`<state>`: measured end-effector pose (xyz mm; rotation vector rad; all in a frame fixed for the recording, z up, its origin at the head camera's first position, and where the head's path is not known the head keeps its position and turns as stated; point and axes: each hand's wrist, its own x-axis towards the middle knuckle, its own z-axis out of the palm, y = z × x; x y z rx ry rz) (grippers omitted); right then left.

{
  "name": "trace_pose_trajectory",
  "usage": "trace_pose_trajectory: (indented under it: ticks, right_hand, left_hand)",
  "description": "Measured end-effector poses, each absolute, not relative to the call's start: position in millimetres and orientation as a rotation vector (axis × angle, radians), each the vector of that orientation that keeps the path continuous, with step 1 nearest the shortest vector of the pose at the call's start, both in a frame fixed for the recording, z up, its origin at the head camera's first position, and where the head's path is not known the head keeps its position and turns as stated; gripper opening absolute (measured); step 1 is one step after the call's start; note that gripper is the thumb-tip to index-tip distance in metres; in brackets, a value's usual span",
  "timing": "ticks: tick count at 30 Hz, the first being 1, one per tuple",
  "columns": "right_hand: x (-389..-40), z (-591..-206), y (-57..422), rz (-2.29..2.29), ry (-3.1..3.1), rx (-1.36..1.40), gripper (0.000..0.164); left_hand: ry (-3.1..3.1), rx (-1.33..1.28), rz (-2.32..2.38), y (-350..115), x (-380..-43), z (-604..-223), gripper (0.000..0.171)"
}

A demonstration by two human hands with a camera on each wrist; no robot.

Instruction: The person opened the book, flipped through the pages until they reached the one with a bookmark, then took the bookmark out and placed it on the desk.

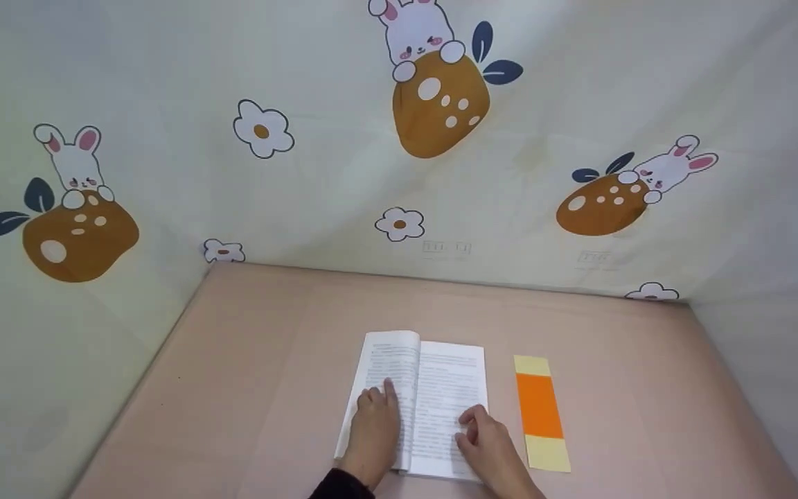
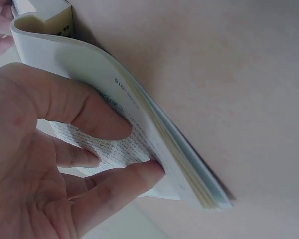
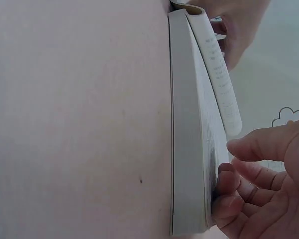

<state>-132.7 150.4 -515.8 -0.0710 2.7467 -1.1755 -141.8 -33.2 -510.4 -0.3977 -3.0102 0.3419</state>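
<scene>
An open book (image 1: 447, 388) with printed pages lies on the table, its left part thin and bowed up near the spine. On its left page (image 2: 134, 149) rests my left hand (image 1: 376, 423), fingertips touching the print, the index finger stretched out. My right hand (image 1: 489, 443) is at the right page, its fingers loosely bent and touching near the outer edge. In the right wrist view, the thick page block (image 3: 187, 149) stands beside the bent fingers (image 3: 226, 181), with no page seen between finger and thumb.
To the right of the book lies a flat strip (image 1: 541, 409), orange in the middle and pale yellow at both ends. The pinkish tabletop (image 1: 267, 360) is bordered by pale walls (image 1: 316, 194) printed with rabbits, brown fruit shapes and flowers.
</scene>
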Motion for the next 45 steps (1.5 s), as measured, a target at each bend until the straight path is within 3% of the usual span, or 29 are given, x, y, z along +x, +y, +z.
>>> trace_pose_trajectory:
  ticks: [3, 10, 17, 20, 24, 27, 36, 45]
  right_hand:
    - [-134, -517, 150, -1.186, 2.732, -0.11, 0.02]
    - [-135, -520, 157, -1.262, 2.675, -0.13, 0.022]
    - [-137, -518, 158, -1.332, 2.603, -0.156, 0.03]
    - [-138, -517, 158, -1.319, 2.59, -0.17, 0.036]
    - [-139, -515, 159, -1.3, 2.566, -0.159, 0.043]
    - [-140, -513, 160, -1.319, 2.528, -0.174, 0.045]
    - [-141, -511, 163, -1.443, 2.344, -0.116, 0.047]
    - [-142, -510, 164, -1.436, 2.308, -0.035, 0.052]
  left_hand:
    - [-3.026, -0.39, 0.374, -32, -142, -509, 0.067]
    - [-3.01, -0.242, 0.106, -25, -138, -511, 0.046]
    - [-3.086, -0.019, -0.397, -28, -139, -502, 0.047]
    - [-3.043, 0.071, -0.527, -34, -139, -497, 0.052]
    - [-2.975, 0.215, -0.665, -42, -138, -491, 0.073]
    - [-2.906, 0.264, -0.753, -44, -137, -486, 0.079]
    - [-2.935, 0.105, -1.072, -29, -137, -467, 0.025]
    - [-3.0, -0.135, -1.17, -1, -134, -475, 0.019]
